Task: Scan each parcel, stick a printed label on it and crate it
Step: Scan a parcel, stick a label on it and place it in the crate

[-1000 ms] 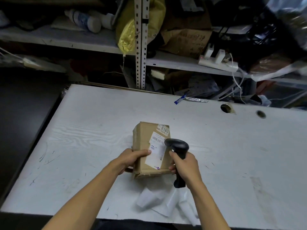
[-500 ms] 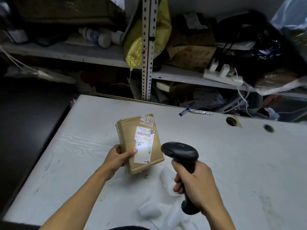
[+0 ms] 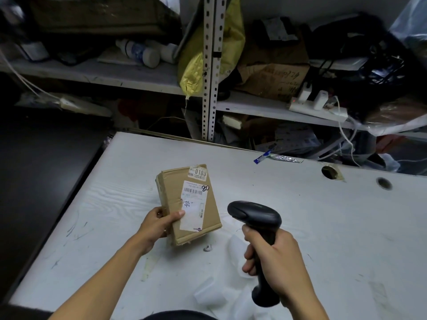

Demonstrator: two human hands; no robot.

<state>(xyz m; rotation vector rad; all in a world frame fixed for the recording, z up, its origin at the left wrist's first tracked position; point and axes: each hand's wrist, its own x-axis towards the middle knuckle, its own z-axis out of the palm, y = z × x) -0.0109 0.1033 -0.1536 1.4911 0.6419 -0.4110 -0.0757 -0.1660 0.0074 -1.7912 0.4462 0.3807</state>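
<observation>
Parcel (image 3: 188, 204) gripped at its near-left edge by left hand (image 3: 159, 224), label facing up. Right hand (image 3: 276, 257) clenches scanner (image 3: 258, 229) just beside. Aim the head squarely at the barcode (image 3: 193, 192).

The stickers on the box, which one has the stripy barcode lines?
The long white label in the middle of the cardboard box has them. The small sticker at the top corner shows 0180 instead.
</observation>
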